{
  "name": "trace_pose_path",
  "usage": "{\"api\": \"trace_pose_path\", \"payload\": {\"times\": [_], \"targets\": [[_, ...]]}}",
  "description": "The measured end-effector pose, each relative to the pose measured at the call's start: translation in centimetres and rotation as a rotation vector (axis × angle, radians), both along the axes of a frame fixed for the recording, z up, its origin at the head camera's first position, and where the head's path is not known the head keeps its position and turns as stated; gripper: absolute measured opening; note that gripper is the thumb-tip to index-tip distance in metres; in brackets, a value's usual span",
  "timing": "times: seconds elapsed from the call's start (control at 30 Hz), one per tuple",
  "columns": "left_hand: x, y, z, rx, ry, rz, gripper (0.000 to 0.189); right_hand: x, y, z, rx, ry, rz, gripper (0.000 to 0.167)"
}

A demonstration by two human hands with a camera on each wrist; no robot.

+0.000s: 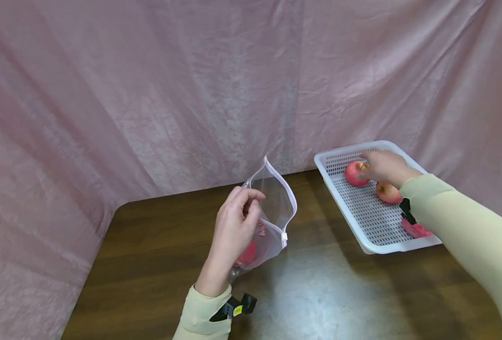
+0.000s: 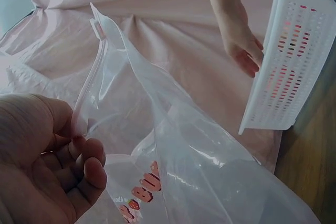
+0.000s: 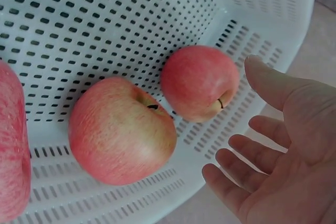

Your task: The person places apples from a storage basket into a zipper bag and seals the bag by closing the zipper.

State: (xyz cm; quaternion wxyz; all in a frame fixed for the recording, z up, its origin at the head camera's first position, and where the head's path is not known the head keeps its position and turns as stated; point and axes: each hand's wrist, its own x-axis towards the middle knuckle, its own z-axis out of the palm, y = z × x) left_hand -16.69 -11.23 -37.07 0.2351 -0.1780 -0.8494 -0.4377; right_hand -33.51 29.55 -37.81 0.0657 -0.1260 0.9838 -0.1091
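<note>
My left hand pinches the edge of a clear zip bag between thumb and forefinger, the other fingers curled below. The bag's mouth gapes toward the right, its white slider at the near corner. Inside the bag lies a red apple, partly hidden by the hand. Over the white basket, my right hand reaches with fingers spread beside the far apple. A second apple sits close by. A third apple is partly covered by the right sleeve in the head view.
The dark wooden table carries both the bag and the basket. Behind it hangs a pink cloth that meets the table's back edge. The basket stands at the back right.
</note>
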Motion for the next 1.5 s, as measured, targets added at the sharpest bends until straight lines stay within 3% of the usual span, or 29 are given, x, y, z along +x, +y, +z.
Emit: {"api": "trace_pose_path", "payload": {"times": [0.6,0.93,1.23,1.5], "targets": [[0.2,1.1,0.0,-0.015,0.009,-0.022,0.021,-1.8,1.6,-1.5,-0.047,-0.118,0.024,0.085],[0.6,1.1,0.0,-0.023,0.013,-0.022,0.02,-2.1,1.5,-3.0,-0.115,-0.27,-0.06,0.101],[0.7,1.1,0.0,-0.032,0.026,-0.018,0.02,-1.7,1.5,-2.9,-0.079,-0.193,-0.012,0.085],[0.7,1.1,0.1,-0.031,0.017,-0.014,0.021,-1.5,1.2,-3.0,-0.11,-0.216,0.014,0.086]]}}
